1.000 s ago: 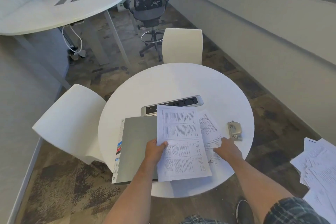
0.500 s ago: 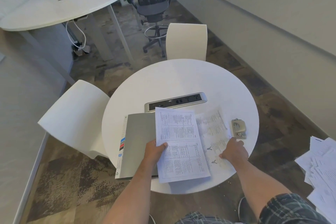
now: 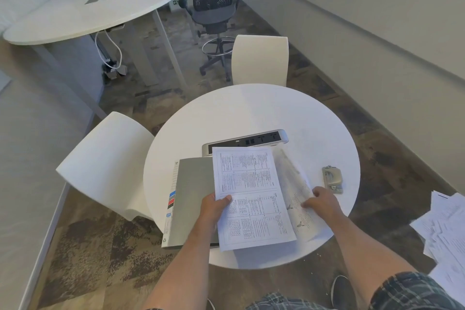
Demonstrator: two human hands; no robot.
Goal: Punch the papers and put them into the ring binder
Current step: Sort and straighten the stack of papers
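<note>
- The left hand [image 3: 214, 209] has its grip pinched on a printed sheet [image 3: 251, 196], thumb on top.
- Just left of that grip, a closed grey binder [image 3: 193, 201] lies on the round counter [image 3: 251, 113].
- The right hand [image 3: 323, 205] grips a second, blurred sheet [image 3: 294, 184].
- The hole punch [image 3: 332, 179] sits just beyond that grip.

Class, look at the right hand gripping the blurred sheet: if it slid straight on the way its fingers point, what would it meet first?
The right hand points left, toward the printed sheet that the left hand holds. It would probably meet that sheet's right edge first, though the depth between them is unclear.
</note>
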